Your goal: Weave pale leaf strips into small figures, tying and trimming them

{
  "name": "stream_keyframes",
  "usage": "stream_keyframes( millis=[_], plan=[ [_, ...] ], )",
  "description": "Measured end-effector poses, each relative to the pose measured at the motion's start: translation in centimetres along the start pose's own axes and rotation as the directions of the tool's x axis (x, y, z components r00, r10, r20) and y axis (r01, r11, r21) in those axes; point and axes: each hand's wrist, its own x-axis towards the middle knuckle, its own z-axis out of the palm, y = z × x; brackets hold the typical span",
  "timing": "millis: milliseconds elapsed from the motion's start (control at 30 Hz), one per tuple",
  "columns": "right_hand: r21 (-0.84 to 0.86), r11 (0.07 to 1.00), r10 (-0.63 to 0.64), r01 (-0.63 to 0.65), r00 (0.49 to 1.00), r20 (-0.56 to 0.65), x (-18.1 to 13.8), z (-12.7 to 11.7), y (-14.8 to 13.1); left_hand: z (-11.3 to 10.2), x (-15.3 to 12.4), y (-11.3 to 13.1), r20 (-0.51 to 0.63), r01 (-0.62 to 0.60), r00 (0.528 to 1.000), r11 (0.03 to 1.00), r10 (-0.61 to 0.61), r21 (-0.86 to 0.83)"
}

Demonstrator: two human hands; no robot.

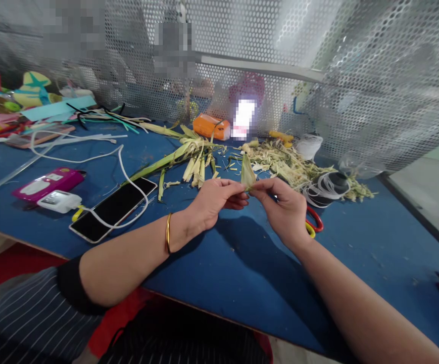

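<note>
- Both bare hands are at it: left hand (213, 199) has thumb and fingers pinched narrow on the base of a pale green, pointed, husk-like leaf (247, 171), and right hand (288, 210) pinches that same base from the other side.
- Leaf's up between the fingertips over the blue tabletop (359, 263), tip pointing up.
- Main worry imo: it looks thin, so uneven pulling could split it along the grain.
- Loosen either pinch and whatever fold is in there could open up. Fingers hide the base, so can't tell if it's tied.
- Red-and-yellow-handled scissors (319, 218) sit right by the right wrist; a careless elbow or wrist swing could knock them, or the black spool wound with white cord (327, 188) just behind.
</note>
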Motion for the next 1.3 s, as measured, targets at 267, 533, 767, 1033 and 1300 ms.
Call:
stream_keyframes(
  millis=[267,533,767,1033,1300],
  plan=[
    [-0.028,1.000,-0.012,0.011,1.000,-0.024,-0.18,-0.02,0.08,0.43,-0.19,0.18,-0.044,-0.050,0.998,0.999,0.050,0.018],
    [0.135,0.982,0.136,-0.133,0.991,-0.009,0.08,0.05,-0.37,0.45,-0.17,-0.03,-0.053,-0.232,0.967,0.951,0.248,0.204],
    [0.167,0.964,0.212,-0.208,0.977,-0.005,0.00,0.19,0.05,0.57,-0.42,-0.14,-0.019,-0.267,0.959,0.922,0.284,0.279],
    [0.239,0.958,0.157,-0.161,0.987,0.036,0.03,0.35,0.09,0.29,-0.08,-0.03,-0.028,-0.080,0.996,0.993,0.082,0.083],
    [0.133,0.986,0.095,-0.096,0.995,0.009,-0.02,0.17,-0.11,0.13,-0.15,0.12,0.017,0.000,1.000,1.000,0.001,-0.029]
  ],
)
